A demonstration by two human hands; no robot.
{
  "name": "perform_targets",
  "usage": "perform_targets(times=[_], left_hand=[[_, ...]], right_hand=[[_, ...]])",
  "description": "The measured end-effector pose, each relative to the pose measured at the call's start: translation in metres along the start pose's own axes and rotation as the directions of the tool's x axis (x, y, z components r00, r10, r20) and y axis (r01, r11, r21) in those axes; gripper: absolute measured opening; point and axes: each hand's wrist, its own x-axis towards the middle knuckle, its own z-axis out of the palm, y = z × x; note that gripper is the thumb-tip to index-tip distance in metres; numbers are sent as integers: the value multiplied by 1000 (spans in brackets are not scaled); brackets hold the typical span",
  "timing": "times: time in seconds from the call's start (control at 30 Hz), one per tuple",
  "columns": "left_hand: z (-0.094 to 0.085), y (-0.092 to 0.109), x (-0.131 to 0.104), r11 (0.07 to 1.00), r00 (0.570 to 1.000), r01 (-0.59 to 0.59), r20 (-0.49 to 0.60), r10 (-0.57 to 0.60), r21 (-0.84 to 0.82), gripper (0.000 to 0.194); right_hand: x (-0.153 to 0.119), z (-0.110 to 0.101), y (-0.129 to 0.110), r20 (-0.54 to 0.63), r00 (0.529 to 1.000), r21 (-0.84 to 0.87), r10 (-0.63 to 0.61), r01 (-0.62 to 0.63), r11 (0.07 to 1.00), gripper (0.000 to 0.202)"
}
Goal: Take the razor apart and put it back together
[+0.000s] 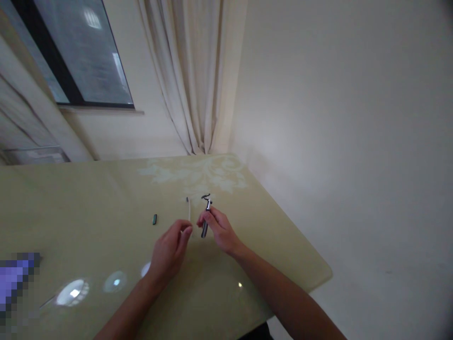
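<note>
In my right hand (218,228) is a dark, metallic razor-like tool (205,227), its handle pinched between thumb and fingers and its head pointing away from me. My left hand (173,245) is closed just left of it, thumb and forefinger together, with the lower end of a thin white stick (189,210) at the fingertips. The stick stands out forward and has a small dark tip. Whether the left fingers grip the stick or only touch it is hard to see. A small dark green piece (155,219) lies on the table to the left.
The glossy yellow-green table (88,203) reaches a wall (336,141) on the right. Curtains (187,71) and a window (85,52) are behind it. A blurred purple object (16,278) is at the left edge.
</note>
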Motion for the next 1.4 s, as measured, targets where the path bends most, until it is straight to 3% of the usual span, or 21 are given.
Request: perform_targets(times=[0.07, 0.17, 0.43, 0.57, 0.77, 0.9, 1.07, 1.4], left_hand=[[-8, -5, 4, 981, 994, 97, -40, -105, -170, 38], [-18, -7, 10, 899, 981, 170, -15, -193, -403, 49], [-15, 6, 5, 635, 980, 190, 188, -72, -749, 68], [-14, 7, 4, 589, 973, 225, 204, -104, -776, 52], [-17, 2, 6, 571, 966, 248, 245, -84, -783, 52], [-17, 0, 5, 572, 961, 258, 268, -68, -779, 49], [-18, -1, 5, 541, 950, 275, 310, -28, -795, 49], [-18, -4, 3, 505, 939, 289, 344, 17, -813, 47]], right_hand=[[1, -9, 0, 96, 992, 73, 78, -85, 994, 49], [2, -18, 0, 216, 965, 185, 150, -191, 964, 48], [-6, -9, -2, 403, 888, 264, 220, -343, 901, 43], [-7, -4, -2, 414, 882, 204, 224, -330, 922, 53], [-5, -5, -7, 392, 902, 144, 182, -256, 956, 55], [-5, -8, -7, 405, 888, 115, 218, -286, 951, 52], [-5, -13, -4, 487, 846, 161, 220, -334, 929, 47], [-7, -13, -8, 509, 840, 215, 189, -337, 917, 39]])
